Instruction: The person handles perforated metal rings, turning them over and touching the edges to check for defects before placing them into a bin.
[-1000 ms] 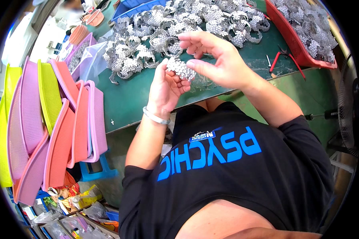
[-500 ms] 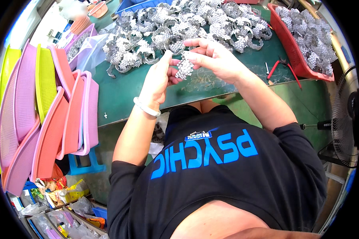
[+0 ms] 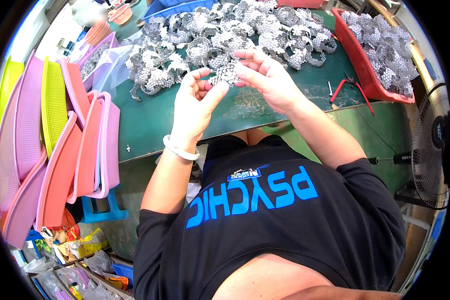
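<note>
Between my two hands, over the near part of the green table (image 3: 150,122), is a silver, scale-textured metal cuff (image 3: 226,74). My left hand (image 3: 197,100) grips its left side, thumb in front and fingers curled behind. On the other side, my right hand (image 3: 267,80) pinches it between thumb and fingers. Part of the cuff is hidden by my fingers. Just beyond my hands lies a large heap of similar curved silver cuffs (image 3: 205,47).
A red basket (image 3: 370,80) at the right holds more silver pieces. Red-handled pliers (image 3: 352,90) lie beside it. Stacked coloured baskets (image 3: 60,150) stand left, above a blue stool (image 3: 105,207). A black fan (image 3: 430,145) is at the far right.
The cuff has turned from a narrow upright view to a wider, more level one. My left hand has rotated, its thumb now in front, and its fingers have shifted left.
</note>
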Demonstrator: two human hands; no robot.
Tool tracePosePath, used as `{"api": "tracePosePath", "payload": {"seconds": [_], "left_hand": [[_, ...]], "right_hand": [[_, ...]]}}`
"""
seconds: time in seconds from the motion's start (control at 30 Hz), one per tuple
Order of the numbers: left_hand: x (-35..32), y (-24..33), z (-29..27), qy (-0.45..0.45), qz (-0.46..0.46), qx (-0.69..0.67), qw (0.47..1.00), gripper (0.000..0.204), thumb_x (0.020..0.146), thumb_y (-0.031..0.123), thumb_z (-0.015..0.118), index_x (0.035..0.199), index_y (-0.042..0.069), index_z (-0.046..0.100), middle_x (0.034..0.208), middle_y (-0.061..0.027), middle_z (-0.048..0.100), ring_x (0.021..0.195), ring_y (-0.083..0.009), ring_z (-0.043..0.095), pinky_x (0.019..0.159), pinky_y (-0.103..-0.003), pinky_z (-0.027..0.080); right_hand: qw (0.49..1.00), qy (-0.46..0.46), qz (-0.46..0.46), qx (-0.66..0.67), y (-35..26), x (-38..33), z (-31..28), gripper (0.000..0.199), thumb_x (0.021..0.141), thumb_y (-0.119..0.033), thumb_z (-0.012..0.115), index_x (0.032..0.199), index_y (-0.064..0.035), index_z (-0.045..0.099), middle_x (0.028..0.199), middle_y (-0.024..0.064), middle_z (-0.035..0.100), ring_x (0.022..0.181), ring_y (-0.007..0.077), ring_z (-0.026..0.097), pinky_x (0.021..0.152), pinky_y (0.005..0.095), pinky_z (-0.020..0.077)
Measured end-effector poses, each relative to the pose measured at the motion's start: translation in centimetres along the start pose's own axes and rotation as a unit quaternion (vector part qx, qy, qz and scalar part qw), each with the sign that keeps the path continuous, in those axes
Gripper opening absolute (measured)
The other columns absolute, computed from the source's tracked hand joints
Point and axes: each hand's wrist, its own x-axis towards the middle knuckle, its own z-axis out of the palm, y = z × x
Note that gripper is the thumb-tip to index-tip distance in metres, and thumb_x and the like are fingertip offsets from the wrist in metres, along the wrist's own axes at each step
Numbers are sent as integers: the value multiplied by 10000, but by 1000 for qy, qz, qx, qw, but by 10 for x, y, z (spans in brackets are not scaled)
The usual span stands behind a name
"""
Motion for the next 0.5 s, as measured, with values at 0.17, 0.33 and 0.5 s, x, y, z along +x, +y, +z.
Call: {"api": "tracePosePath", "payload": {"seconds": [0.17, 0.33, 0.5], "left_hand": [[-1, 0, 3, 12, 27, 19, 999, 530, 721, 115, 731, 1143, -19, 441, 826, -11, 480, 706, -64, 480, 617, -185, 422], [-1, -2, 2, 21, 42, 29, 998, 514, 725, 107, 725, 1137, -22, 445, 832, -15, 482, 709, -67, 485, 632, -185, 431], [-2, 0, 3, 18, 41, 11, 999, 502, 732, 96, 717, 1137, -22, 445, 836, -19, 484, 717, -70, 490, 641, -190, 439]], "right_hand": [[1000, -8, -23, -11, -2, -3, 1, 499, 830, -171, 625, 1225, 40, 404, 1001, 96, 558, 868, 118, 541, 770, 247, 454], [1000, -13, -23, -2, -2, -4, 3, 478, 836, -151, 613, 1232, 23, 408, 1017, 83, 545, 883, 114, 530, 786, 252, 446], [1000, -14, -19, -6, -2, -6, 2, 454, 846, -142, 598, 1243, -8, 425, 1025, 60, 544, 896, 103, 515, 807, 254, 431]]}}
